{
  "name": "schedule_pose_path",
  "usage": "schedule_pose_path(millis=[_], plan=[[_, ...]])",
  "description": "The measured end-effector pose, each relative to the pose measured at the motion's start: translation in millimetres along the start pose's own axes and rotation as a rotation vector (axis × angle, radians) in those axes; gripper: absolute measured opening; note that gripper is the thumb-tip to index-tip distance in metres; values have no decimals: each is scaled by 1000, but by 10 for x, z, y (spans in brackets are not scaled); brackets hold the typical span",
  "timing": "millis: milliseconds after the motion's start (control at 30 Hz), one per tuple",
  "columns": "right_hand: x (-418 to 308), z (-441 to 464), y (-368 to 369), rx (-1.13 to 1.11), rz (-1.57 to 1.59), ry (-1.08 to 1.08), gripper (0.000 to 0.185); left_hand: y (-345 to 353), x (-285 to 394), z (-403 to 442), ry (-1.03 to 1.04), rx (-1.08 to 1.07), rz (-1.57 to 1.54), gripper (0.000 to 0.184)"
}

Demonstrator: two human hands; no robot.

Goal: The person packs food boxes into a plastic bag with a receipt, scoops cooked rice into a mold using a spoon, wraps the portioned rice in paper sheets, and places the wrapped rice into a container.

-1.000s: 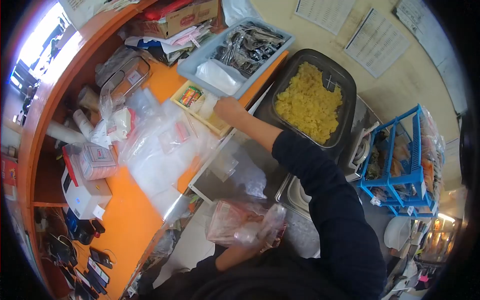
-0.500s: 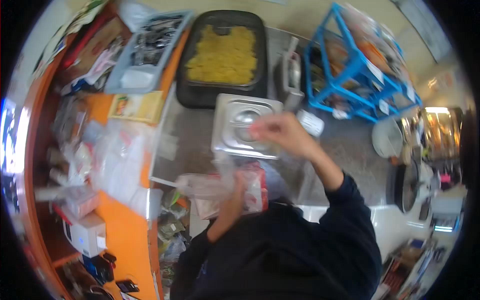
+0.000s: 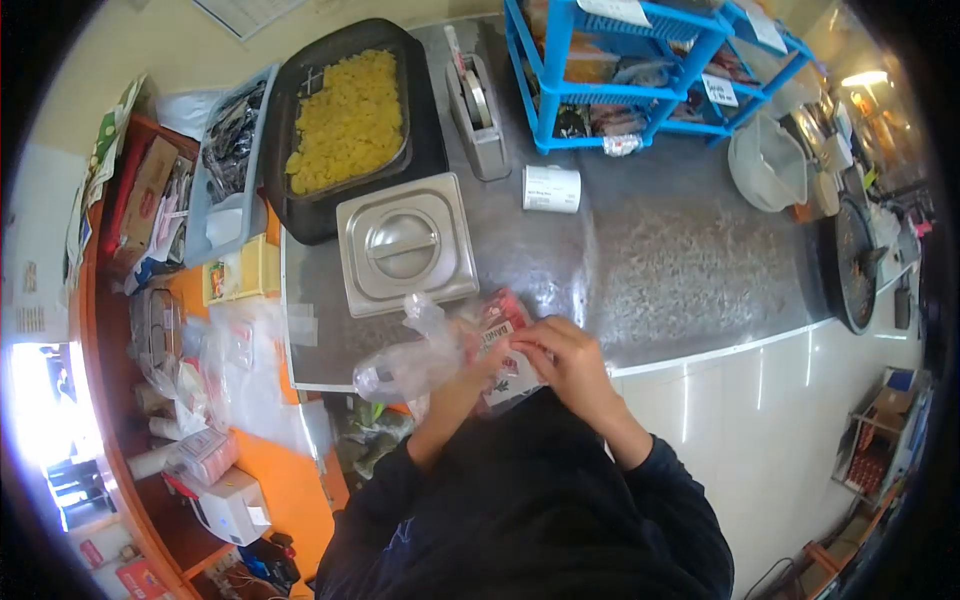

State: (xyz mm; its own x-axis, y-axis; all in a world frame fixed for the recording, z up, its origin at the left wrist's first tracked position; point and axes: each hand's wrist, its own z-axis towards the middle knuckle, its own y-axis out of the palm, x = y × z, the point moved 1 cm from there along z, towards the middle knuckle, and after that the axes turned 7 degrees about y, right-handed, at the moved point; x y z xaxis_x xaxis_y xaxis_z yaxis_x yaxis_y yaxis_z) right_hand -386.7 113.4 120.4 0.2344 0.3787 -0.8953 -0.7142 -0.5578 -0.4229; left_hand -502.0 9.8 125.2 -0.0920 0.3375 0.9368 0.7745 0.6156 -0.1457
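Observation:
My left hand [image 3: 465, 388] is closed round a red and white printed plastic packet [image 3: 512, 388], close against my body at the counter's front edge. A crumpled clear plastic bag [image 3: 415, 350] bunches beside the same hand and spreads to the left. My right hand [image 3: 575, 368] is pinched at the packet's upper part, its fingertips meeting those of my left hand. What lies between the right fingertips is too small to make out. Just beyond my hands, a steel container lid [image 3: 405, 246] with a recessed handle lies on the metal counter [image 3: 690, 260].
A black tray [image 3: 425, 120] bears a clear container of yellow pieces [image 3: 350, 120]. Behind stand a tape dispenser [image 3: 480, 120], a white label roll [image 3: 551, 189] and blue tiered baskets [image 3: 640, 95]. An orange side table [image 3: 290, 510] with plastic bags is at left; a dark pan [image 3: 855, 265] is at right.
My right hand has come back from above the steel lid to the packet and now meets my left hand. The view has shifted to the right.

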Motion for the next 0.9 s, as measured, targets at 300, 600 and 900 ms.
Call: schedule_pose_path(millis=[300, 600, 900], plan=[[-59, -188, -188, -390, 44, -35, 11, -183, 6, 279, 329, -205, 243, 28], [289, -227, 983, 230, -244, -147, 13, 44, -177, 62, 771, 259, 768, 29], [-107, -58, 804, 398, -63, -108, 23, 63, -396, -173, 686, 589, 347, 33]])
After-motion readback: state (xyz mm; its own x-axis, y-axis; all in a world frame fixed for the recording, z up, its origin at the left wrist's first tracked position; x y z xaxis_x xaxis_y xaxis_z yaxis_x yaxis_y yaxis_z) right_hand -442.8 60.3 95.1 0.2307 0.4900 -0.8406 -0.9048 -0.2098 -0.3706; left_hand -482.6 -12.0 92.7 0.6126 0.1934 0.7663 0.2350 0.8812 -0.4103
